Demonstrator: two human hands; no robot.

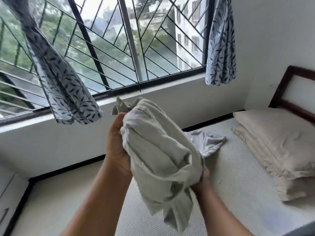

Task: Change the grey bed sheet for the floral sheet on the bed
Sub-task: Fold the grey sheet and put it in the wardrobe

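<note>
A bundled pale grey bed sheet (158, 154) hangs in front of me, gathered into thick folds above the bed. My left hand (117, 147) grips its upper left side. My right hand (202, 179) grips the lower right side, mostly hidden by the cloth. A loose end of the sheet trails onto the bare white mattress (242, 198) at the right. No floral sheet shows in this view.
Two cream pillows (279, 150) lie stacked at the head of the bed by a dark wooden headboard (289, 92). A barred window (119, 48) with leaf-print curtains (68, 92) runs along the far wall. White floor lies at the left.
</note>
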